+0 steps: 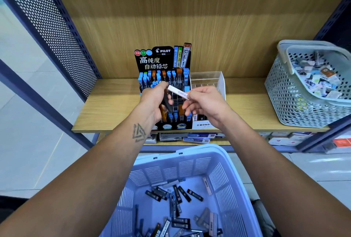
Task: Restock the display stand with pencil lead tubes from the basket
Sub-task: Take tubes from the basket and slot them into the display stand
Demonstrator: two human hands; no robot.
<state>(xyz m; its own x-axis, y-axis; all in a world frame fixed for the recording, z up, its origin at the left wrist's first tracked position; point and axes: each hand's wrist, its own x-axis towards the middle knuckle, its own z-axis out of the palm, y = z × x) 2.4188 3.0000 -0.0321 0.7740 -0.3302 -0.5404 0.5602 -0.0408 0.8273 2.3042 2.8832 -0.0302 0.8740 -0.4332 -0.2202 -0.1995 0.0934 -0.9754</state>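
Observation:
A black Pilot display stand [163, 60] stands on the wooden shelf, its slots holding blue, orange and black lead tubes. In front of it my left hand [155, 102] grips a few tubes, black and orange ones. My right hand [204, 103] pinches a white lead tube [177, 92] that reaches across to my left hand's fingertips. Below, a pale blue basket [191, 162] holds several loose black and grey lead tubes [180, 198].
A clear acrylic holder [210, 80] and a MONO box [202, 123] sit right of the stand. A grey perforated basket [290, 92] of small items stands on the shelf [106, 107] at the far right. Boxes lie on the lower shelf. A perforated metal panel [57, 28] bounds the left.

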